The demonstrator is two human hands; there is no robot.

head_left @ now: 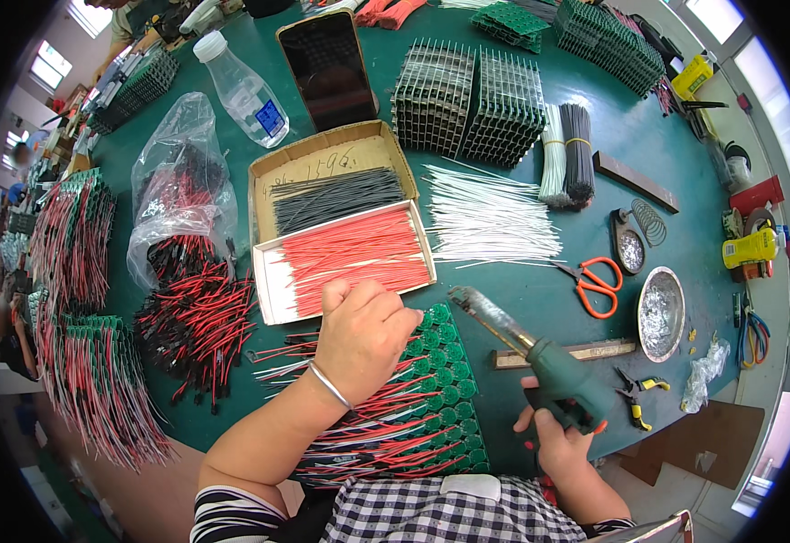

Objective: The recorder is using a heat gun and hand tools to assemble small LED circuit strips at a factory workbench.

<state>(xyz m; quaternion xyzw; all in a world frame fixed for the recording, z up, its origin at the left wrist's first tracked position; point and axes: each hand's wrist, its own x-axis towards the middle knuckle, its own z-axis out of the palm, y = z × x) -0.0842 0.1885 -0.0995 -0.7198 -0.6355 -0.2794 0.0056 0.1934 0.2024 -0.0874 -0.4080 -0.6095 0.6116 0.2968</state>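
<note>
My right hand [562, 442] grips the green handle of a soldering gun [571, 385]. Its metal barrel points up and left, and the tip is over the table, apart from the boards. My left hand [368, 335] is closed, knuckles up, at the front edge of a white box [270, 281] of red wires [354, 249]. What its fingers hold, if anything, is hidden. Below that hand lies a panel of round green circuit boards [454, 389] with red, white and black wires fanning leftward from it.
White wires [490, 217] lie right of the box. Orange-handled scissors [599, 288], a metal bowl [661, 312], a wooden strip [567, 353] and yellow-handled pliers [635, 395] are on the right. Bagged red-black wires [186, 199], a bottle [243, 90] and a phone [327, 72] stand left and behind.
</note>
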